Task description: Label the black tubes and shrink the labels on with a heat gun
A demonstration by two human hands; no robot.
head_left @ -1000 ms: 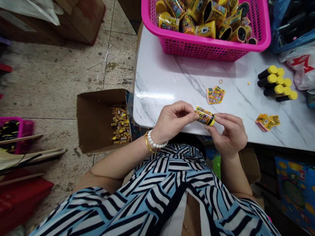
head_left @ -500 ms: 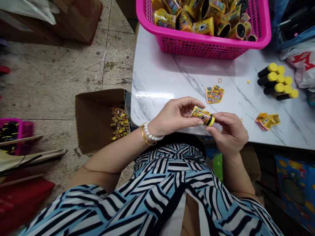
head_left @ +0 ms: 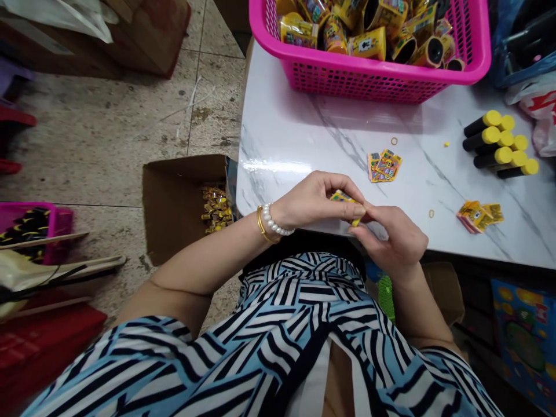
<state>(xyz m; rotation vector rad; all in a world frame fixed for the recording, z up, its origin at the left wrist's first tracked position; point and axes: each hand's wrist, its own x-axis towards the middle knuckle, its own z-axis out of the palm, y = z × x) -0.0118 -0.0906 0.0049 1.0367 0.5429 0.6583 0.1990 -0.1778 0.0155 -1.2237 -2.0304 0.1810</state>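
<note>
Below the pink basket (head_left: 369, 81) full of yellow printed tubes (head_left: 369, 43), the left hand (head_left: 315, 200) and right hand (head_left: 391, 237) pinch a yellow tube (head_left: 343, 198) between nearly closed fingers.

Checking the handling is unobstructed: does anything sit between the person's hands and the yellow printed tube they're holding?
Nothing visible stands between them: the left hand and right hand are both on the yellow printed tube, and only their own fingers cover most of it.

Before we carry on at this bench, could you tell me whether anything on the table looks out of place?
A small yellow bit and a loose ring, probably a rubber band, lie stray on the marble tabletop, apart from the black-and-yellow tubes. They look dropped rather than placed.
</note>
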